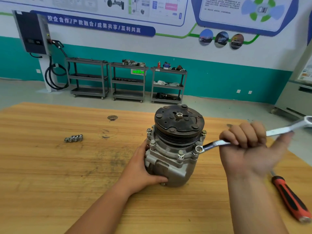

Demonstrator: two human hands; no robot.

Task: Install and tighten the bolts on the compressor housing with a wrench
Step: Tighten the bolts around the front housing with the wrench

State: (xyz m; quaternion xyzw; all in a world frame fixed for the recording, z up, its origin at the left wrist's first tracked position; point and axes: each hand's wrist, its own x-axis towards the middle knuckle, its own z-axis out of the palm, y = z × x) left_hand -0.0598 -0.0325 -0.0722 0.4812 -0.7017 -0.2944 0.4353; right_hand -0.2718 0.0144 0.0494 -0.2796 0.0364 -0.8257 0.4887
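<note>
Gripping: left hand round compressor housing, right hand round wrench; loose bolts, screwdriver nearby.

Two bare forearms in from the bottom edge, left hand lower centre, right hand at right, thumb blurred.

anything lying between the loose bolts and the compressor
Nothing visible on the table: bare wood separates the loose bolts from the compressor. Only the left hand grips the compressor's near-left side.
</note>
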